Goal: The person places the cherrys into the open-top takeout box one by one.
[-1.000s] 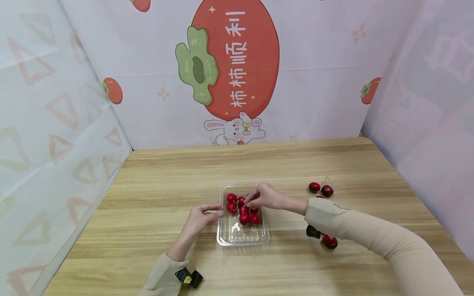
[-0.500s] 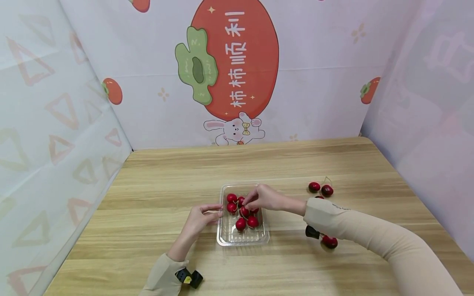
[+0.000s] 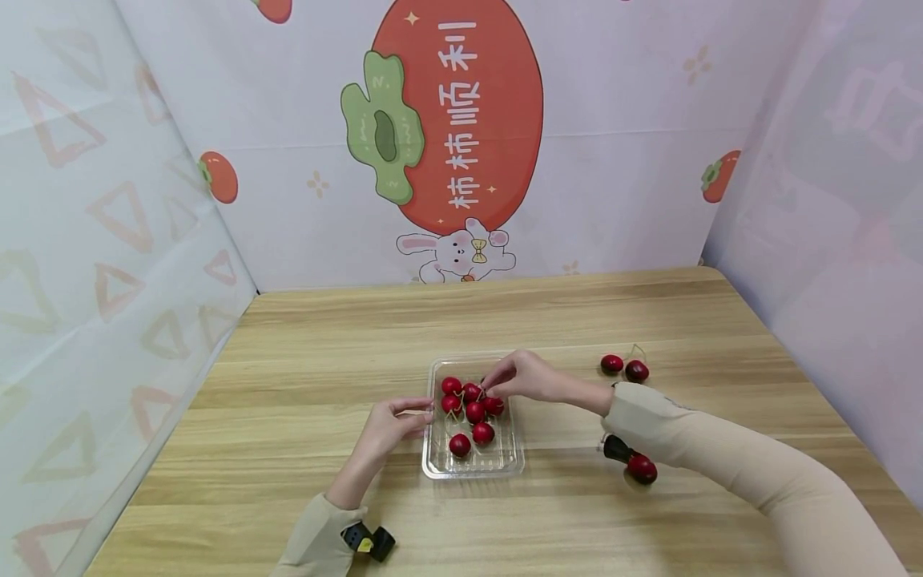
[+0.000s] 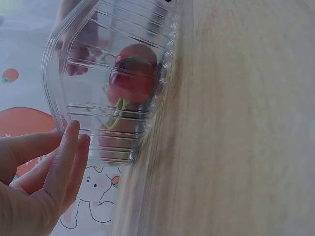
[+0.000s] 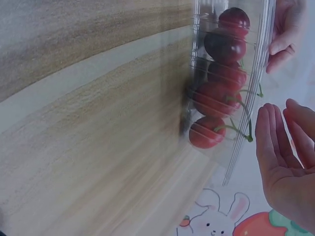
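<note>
A clear plastic container (image 3: 472, 473) stands on the table with several red cherries (image 3: 475, 412) in it, some with green stems. My left hand (image 3: 389, 429) is at its left rim; in the left wrist view the fingers (image 4: 64, 164) are fairly straight and touch the rim. My right hand (image 3: 530, 377) hovers over the back right part of the container. In the right wrist view its thumb and fingers stand apart near a cherry stem (image 5: 248, 132), with nothing seen between them. Two cherries (image 3: 483, 433) lie apart at the container's near end.
A pair of cherries (image 3: 638, 371) with a thin stem lies at the back right of the wooden table (image 3: 346, 336). Another cherry (image 3: 642, 470) lies nearer, partly behind the black wrist camera (image 3: 616, 449) beneath the right sleeve. A printed cloth (image 3: 620, 208) hangs behind the table.
The front two cherries have rolled nearer and apart inside the container. My right hand has let go of the stems and shifted slightly right and back. The left hand stays put.
</note>
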`<action>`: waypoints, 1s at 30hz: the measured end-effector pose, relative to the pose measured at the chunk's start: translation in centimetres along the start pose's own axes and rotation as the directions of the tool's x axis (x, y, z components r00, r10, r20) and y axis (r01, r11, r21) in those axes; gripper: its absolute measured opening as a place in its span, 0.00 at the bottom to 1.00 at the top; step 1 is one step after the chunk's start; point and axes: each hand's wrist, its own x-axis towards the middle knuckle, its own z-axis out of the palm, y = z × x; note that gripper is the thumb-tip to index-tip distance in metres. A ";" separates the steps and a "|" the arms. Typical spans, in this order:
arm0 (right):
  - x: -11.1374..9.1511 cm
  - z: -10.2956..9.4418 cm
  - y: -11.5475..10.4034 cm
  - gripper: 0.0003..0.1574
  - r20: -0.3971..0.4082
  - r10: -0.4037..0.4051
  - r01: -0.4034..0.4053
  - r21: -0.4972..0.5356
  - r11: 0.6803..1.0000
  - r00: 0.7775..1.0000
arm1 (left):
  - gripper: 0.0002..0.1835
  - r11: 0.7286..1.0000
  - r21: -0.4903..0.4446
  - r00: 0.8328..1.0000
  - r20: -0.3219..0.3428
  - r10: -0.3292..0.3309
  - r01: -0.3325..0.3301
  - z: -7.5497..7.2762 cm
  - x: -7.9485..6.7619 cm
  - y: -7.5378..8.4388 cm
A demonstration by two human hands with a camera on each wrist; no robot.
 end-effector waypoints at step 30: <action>-3.4 -4.9 1.6 0.10 -0.083 0.038 -0.051 -0.151 0.987 0.996 | 0.17 1.000 0.005 1.000 0.001 -0.004 0.004 -0.1 0.0 0.0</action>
